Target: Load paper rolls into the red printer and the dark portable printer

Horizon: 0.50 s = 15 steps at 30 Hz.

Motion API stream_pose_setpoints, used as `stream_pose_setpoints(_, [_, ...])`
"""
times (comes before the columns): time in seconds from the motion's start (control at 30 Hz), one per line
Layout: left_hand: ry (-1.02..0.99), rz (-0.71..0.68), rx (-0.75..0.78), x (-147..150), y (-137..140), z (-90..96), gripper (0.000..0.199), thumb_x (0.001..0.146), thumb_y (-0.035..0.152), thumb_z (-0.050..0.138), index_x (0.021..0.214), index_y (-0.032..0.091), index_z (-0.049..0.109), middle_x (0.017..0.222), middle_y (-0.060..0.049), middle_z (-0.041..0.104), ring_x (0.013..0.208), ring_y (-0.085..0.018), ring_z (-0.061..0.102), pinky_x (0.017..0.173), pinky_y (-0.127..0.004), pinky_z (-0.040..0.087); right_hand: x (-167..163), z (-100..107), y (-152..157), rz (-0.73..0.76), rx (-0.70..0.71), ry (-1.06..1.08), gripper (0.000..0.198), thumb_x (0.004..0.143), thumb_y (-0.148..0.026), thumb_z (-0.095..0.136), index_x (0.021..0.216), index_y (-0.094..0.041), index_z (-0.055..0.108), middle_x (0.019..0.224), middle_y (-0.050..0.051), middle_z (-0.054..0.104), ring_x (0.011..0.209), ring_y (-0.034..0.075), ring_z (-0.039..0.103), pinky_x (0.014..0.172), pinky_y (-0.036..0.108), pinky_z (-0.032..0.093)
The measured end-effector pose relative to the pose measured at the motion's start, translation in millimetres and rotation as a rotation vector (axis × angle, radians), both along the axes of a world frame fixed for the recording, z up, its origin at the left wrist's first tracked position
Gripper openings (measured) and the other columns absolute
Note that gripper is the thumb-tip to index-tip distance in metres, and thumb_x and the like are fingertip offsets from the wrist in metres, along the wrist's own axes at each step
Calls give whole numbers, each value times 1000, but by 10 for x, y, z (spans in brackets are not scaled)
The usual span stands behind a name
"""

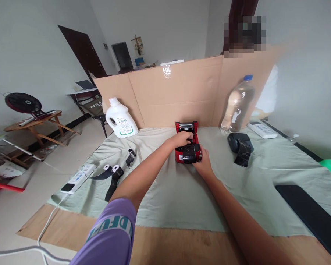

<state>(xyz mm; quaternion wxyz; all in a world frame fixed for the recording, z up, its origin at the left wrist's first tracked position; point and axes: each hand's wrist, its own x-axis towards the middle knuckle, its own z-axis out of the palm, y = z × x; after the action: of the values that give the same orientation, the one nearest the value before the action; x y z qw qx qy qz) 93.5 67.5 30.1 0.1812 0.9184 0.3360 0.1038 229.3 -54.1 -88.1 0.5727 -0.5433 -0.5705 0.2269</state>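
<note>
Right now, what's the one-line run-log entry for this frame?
left hand: over open red device | right hand: at its right side | black strip: across its front

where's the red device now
In the head view, the red device sits just right of centre, with the left hand over it and the cardboard behind.

walls: pale grey | floor: light, shiny | left: dark door, wooden stool, folding chair | back: wall hanging | light: soft, even
</note>
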Motion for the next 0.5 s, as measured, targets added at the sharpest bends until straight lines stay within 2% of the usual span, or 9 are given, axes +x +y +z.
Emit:
stream_pose_setpoints(0.13, [13,37,-101,45,80,-13,16,74,16,69,90,13,72,87,-5,73,77,-18,65,75,-28,52,-21,18,-9,-4,-5,-8,82,68,-39,75,143,-25,44,125,11,49,123,34,49,105,52,44])
stream_pose_setpoints(0.2, [6,44,-108,36,23,-4,10,79,20,66,83,14,73,84,-4,73,76,-18,65,76,-29,52,1,1,-4,3,-13,52,81,68,-39,73,142,-23,46,128,12,49,121,33,51,106,52,43])
stream_pose_setpoints(0.23, [-21,53,-96,9,-51,-7,16,85,24,61,83,14,73,85,-5,74,79,-19,66,79,-30,52,28,-12,0,25,-21,112,77,69,-38,70,141,-24,48,130,11,50,120,32,52,106,51,43])
stream_pose_setpoints(0.3, [-143,83,-23,-98,-294,-56,32,96,31,46,94,15,74,97,-6,75,91,-21,67,88,-32,52,115,-30,16,114,-53,281,66,72,-37,60,137,-25,52,133,10,53,118,30,55,103,50,46])
stream_pose_setpoints(0.37, [-406,130,155,-255,-617,-179,38,99,33,41,119,18,69,120,-7,71,111,-23,65,104,-37,47,229,-7,52,182,-96,443,59,74,-37,53,131,-25,56,131,10,58,115,29,59,98,49,49])
stream_pose_setpoints(0.43, [-469,-9,312,-408,-922,-366,46,94,26,47,138,21,56,142,-8,59,134,-24,52,122,-44,27,327,94,130,167,-110,503,55,75,-41,54,128,-25,58,127,10,62,115,29,60,96,49,49])
stream_pose_setpoints(0.5, [-420,-73,444,-494,-1125,-570,60,85,21,55,145,20,50,151,-9,50,144,-27,40,126,-52,14,370,281,271,100,-82,461,56,77,-46,57,129,-26,58,129,9,62,121,29,57,100,49,47])
